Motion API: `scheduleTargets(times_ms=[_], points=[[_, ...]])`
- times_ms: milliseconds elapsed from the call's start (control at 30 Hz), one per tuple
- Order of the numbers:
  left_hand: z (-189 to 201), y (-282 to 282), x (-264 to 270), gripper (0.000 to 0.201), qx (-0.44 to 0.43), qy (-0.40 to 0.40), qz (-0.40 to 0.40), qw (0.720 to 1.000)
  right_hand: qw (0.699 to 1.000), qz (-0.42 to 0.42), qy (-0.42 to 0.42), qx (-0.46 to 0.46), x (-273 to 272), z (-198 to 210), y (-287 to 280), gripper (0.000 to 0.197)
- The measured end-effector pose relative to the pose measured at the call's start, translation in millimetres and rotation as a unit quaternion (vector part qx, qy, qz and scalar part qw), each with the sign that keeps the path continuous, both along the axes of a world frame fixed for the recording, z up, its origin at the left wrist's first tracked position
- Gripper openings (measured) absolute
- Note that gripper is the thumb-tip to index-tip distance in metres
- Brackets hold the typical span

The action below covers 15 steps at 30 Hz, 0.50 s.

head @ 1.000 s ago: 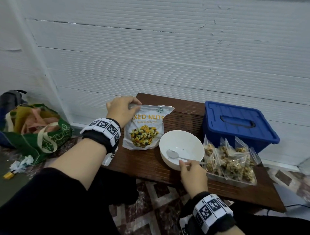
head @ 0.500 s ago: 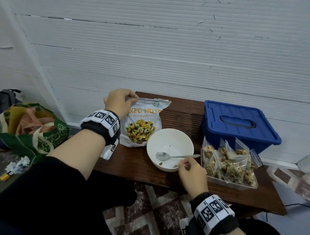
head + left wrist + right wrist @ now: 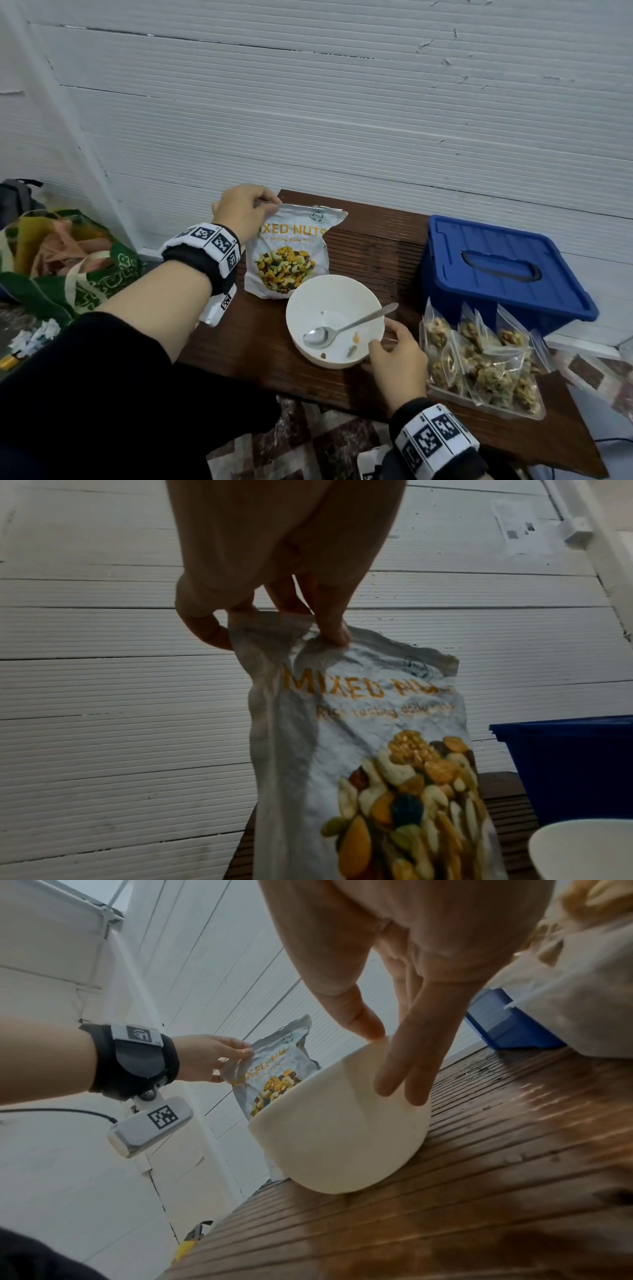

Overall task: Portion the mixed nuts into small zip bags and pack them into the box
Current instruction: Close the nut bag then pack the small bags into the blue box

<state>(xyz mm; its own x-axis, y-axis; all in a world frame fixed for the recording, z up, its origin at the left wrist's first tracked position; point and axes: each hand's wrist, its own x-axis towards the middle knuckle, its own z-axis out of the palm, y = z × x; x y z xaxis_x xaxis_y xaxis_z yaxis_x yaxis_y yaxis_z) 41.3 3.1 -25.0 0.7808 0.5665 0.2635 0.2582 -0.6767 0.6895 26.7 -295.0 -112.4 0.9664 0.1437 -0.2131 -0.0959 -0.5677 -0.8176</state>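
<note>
nearest, the right hand [image 3: 394,356] grips the white bowl [image 3: 334,320] by its rim, thumb inside, likely steadying it for a pour; its spoon [image 3: 342,330] handle points far-right. behind, the left hand [image 3: 241,214] pinches the upright mixed nuts bag [image 3: 291,251] on the bench [image 3: 376,246], long axis vertical, mouth up

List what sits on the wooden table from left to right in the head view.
Mixed nuts bag → white bowl holding a spoon → tray of filled zip bags → blue box.
</note>
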Motion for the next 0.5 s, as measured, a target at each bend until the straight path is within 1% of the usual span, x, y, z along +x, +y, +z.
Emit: scheduleTargets(times_ms=[100, 233, 367, 500], points=[[5.0, 4.7, 11.2, 0.022, -0.008, 0.0, -0.01, 1.0, 1.0, 0.021, 0.012, 0.01, 7.8, 3.3, 6.1, 0.039], [17.0, 12.0, 29.5, 0.009, -0.006, 0.015, -0.031, 0.999, 0.997, 0.065, 0.025, 0.015, 17.3, 5.0, 28.5, 0.036], [16.9, 26.5, 52.0, 0.022, -0.018, 0.033, -0.04, 0.999, 0.995, 0.09, 0.034, 0.028, 33.3, 3.2, 61.4, 0.033], [16.2, 33.1, 70.0, 0.022, -0.029, 0.04, -0.057, 0.997, 0.994, 0.098, 0.035, 0.04, 45.7, 4.7, 89.6, 0.032]])
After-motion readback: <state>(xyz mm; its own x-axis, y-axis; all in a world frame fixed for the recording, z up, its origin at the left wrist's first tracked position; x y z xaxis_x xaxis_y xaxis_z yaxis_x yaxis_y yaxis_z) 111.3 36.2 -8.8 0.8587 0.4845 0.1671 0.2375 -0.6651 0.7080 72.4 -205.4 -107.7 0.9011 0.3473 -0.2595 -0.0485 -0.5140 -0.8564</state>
